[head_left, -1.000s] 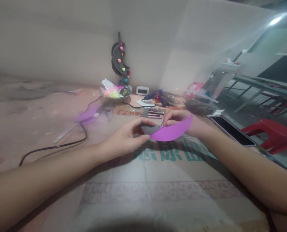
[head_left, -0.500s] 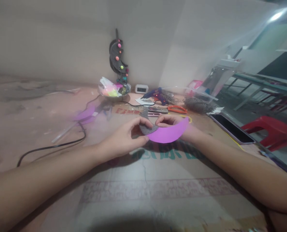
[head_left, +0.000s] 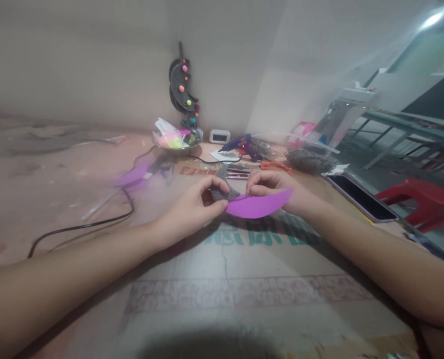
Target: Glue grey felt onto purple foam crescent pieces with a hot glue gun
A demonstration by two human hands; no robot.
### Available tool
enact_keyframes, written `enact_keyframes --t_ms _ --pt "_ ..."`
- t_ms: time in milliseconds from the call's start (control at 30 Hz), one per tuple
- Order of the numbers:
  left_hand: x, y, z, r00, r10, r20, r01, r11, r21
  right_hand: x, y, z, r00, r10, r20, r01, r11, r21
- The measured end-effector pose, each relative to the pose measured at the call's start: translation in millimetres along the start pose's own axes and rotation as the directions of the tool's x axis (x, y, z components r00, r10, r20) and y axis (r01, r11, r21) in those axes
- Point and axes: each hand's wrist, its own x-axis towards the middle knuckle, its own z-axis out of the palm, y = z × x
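The left hand [head_left: 203, 202] pinches the grey-wrapped end of a purple crescent [head_left: 259, 206]; what the right hand [head_left: 276, 185] grasps, I cannot tell. A smartphone [head_left: 362, 197] lies by the table's [head_left: 65, 174] right edge.

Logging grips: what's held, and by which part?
Left hand pinches the purple piece at its grey-covered end; what the right hand grips cannot be told.
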Motion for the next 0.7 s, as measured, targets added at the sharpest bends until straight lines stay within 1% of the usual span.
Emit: enact_keyframes --t_ms 100,167,267,433,500,533,633,667,700 --pt "-1.1 1.7 0.3 1.000 0.002 0.017 -0.002 1.000 0.004 -0.2 -2.5 -2.7 0.997 0.019 0.074 -0.014 0.997 -0.071" --pt "-2.0 3.5 0.8 0.999 0.015 0.029 -0.015 1.000 0.010 0.5 -2.1 -3.0 0.995 0.046 0.083 -0.038 0.995 -0.095" --pt "-3.1 5.7 1.1 0.999 0.028 0.039 -0.029 0.999 0.016 1.6 -0.6 -2.1 0.994 0.073 0.077 -0.064 0.991 -0.116" --pt "-4.0 5.8 0.6 0.996 0.025 0.080 -0.026 1.000 0.012 0.9 -1.0 3.8 0.999 0.036 0.013 -0.034 0.989 -0.144" --pt "-3.3 4.8 0.2 0.998 0.028 0.057 -0.029 0.999 0.017 1.0 1.5 5.1 0.999 0.047 -0.025 -0.049 0.995 -0.091" --pt "-2.6 3.9 0.0 0.999 0.028 0.037 -0.028 0.999 0.022 1.6 3.7 4.4 0.996 0.054 -0.066 -0.056 0.998 -0.031" --pt "0.6 0.1 -1.0 0.999 0.029 -0.026 -0.028 0.999 0.032 5.7 9.8 -4.0 0.967 0.083 -0.241 -0.036 0.981 0.193" --pt "1.6 -1.3 -1.3 0.999 0.033 -0.039 -0.032 0.999 0.034 7.1 9.9 -8.0 0.959 0.103 -0.266 -0.038 0.970 0.238" --pt "2.2 -2.7 -1.6 0.998 0.040 -0.045 -0.039 0.999 0.037 8.1 8.5 -11.6 0.958 0.126 -0.258 -0.060 0.966 0.251"
